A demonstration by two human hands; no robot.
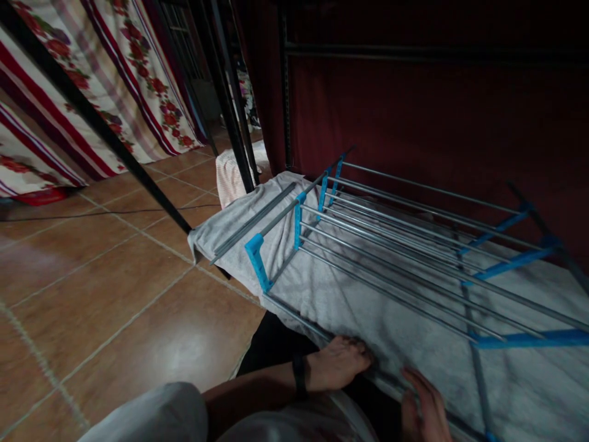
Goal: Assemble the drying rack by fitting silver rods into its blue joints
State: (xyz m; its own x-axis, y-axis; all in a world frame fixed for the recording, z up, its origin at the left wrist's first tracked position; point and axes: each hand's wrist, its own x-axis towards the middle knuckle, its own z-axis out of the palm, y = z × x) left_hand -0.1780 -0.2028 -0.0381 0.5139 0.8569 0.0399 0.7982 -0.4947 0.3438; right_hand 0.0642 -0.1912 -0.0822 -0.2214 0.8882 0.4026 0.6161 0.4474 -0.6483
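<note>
A rack of thin grey metal rods (381, 236) joined by blue plastic brackets (260, 261) lies on its side on a grey cloth (317, 282). My left hand (343, 362), with a dark band at the wrist, is closed over the rack's front rod (301, 320); its fingertips are partly hidden. To the right, my right hand (426, 405) is beside the same rod, thumb and fingers apart, and its lower part is cut off by the frame edge. The front left bracket joins the front rod at its lower end.
Several loose grey rods (255, 224) lie at the left end of the cloth. Black frame posts (133, 166) rise at the left and behind. A dark red curtain (414, 123) hangs along the back. A thin cable (110, 213) crosses the tiled floor (151, 294).
</note>
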